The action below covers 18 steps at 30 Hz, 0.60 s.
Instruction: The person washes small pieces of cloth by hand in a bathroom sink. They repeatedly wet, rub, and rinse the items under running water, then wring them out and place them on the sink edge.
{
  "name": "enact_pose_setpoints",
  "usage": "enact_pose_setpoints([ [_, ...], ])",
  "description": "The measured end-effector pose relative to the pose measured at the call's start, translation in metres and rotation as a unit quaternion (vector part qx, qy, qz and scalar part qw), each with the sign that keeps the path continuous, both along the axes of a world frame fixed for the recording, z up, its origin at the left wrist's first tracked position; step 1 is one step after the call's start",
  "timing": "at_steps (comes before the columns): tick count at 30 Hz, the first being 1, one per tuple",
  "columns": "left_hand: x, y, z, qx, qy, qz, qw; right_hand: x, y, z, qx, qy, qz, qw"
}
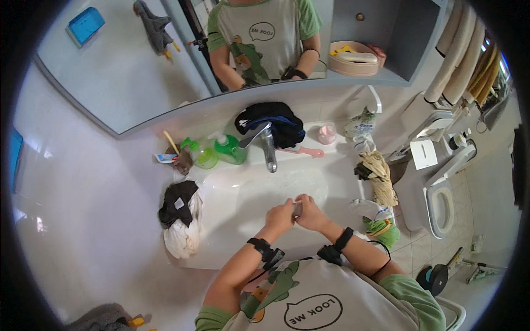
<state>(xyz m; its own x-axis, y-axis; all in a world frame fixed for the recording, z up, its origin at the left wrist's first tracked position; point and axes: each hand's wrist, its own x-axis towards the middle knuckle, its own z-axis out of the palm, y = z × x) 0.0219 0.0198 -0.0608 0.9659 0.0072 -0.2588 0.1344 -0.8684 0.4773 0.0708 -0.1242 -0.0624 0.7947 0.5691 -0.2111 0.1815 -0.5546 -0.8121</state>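
Over the white washbasin [232,223], my left hand [279,218] and my right hand [311,214] meet close together. Between them is a small greyish-brown item [297,209], gripped by the fingers of both hands. Most of it is hidden, so its kind cannot be told. Behind my hands, the chrome faucet [270,153] points down into the basin. I cannot make out any running water below its spout. Dark bands with small devices are strapped to both my wrists.
Black and white cloths [182,238] lie on the basin's left rim. Two green pump bottles [230,149], dark clothing [285,124], a pink-handled brush [308,152] and a pink jar [327,134] line the back. Several garments [380,182] cover the right rim, beside a toilet [439,209].
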Motion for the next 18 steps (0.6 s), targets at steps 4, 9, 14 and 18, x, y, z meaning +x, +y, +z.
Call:
enact_pose_setpoints([
  [4,-0.001,0.011,0.002,-0.272,-0.064,0.104,0.954,-0.004,-0.005,0.039,0.039,-0.349,0.134,0.927],
  [9,0.001,0.024,0.017,-0.534,0.326,0.096,0.774,0.013,-0.004,0.044,0.082,-0.482,0.248,0.836],
  [14,0.002,0.022,0.022,-0.342,0.231,0.011,0.911,0.012,0.013,0.025,-0.087,-0.477,0.271,0.832],
  [18,-0.003,0.008,0.019,-0.074,0.049,0.015,0.996,0.008,0.024,0.014,-0.151,-0.418,0.237,0.864],
])
